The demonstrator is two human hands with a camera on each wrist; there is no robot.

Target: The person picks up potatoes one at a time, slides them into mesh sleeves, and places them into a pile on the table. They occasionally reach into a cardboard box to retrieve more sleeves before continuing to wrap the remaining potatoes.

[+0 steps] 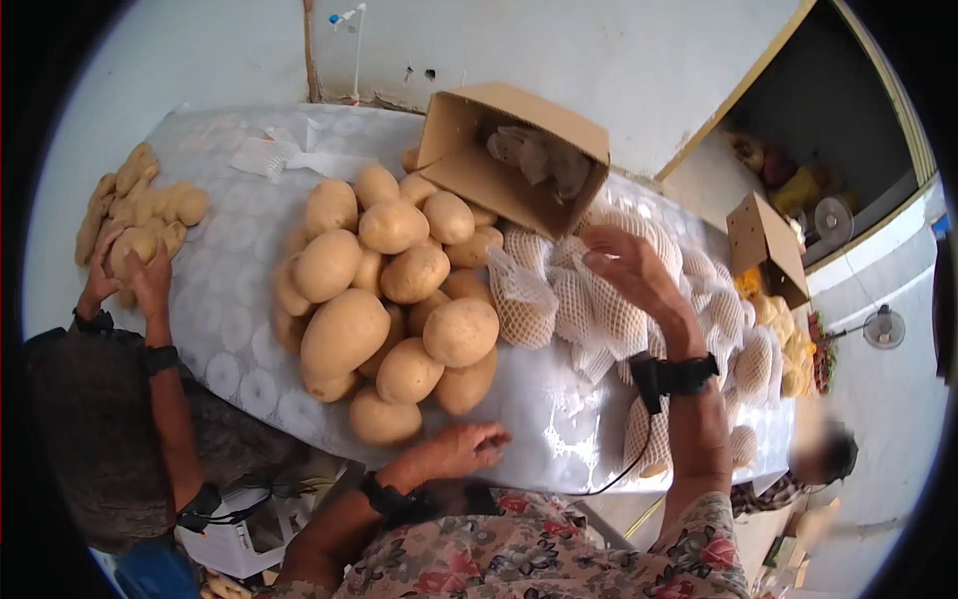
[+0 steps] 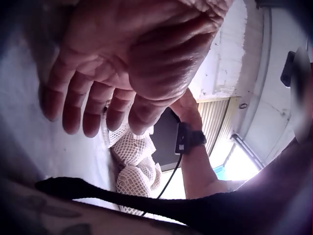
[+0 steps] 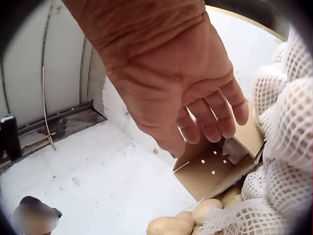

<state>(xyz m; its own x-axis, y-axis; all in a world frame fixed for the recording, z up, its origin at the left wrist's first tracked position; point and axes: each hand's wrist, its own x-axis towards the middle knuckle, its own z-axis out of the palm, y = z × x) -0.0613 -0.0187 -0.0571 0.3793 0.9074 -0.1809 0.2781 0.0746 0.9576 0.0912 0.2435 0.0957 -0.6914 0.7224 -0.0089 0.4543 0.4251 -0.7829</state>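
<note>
My right hand (image 1: 639, 268) hovers over potatoes wrapped in white foam net sleeves (image 1: 619, 309), just in front of the cardboard box (image 1: 459, 140). Its fingers hang loosely bent with nothing between them, as the right wrist view also shows. The box lies on its side with its mouth toward me, some white netting (image 1: 539, 160) inside. Near the table's front edge is my left hand (image 1: 454, 451), below the heap of bare potatoes (image 1: 329, 265). In the left wrist view its palm is bare and the fingers are relaxed. One net sleeve (image 1: 519, 285) lies at the heap's right side.
To the left, another person's hands (image 1: 150, 275) hold a potato beside a smaller heap (image 1: 150, 205). Loose netting (image 1: 264, 155) lies at the back of the patterned tablecloth (image 1: 225, 290). A second cardboard box (image 1: 768, 240) stands far right, and a person's head (image 1: 828, 454) shows beyond the table's right end.
</note>
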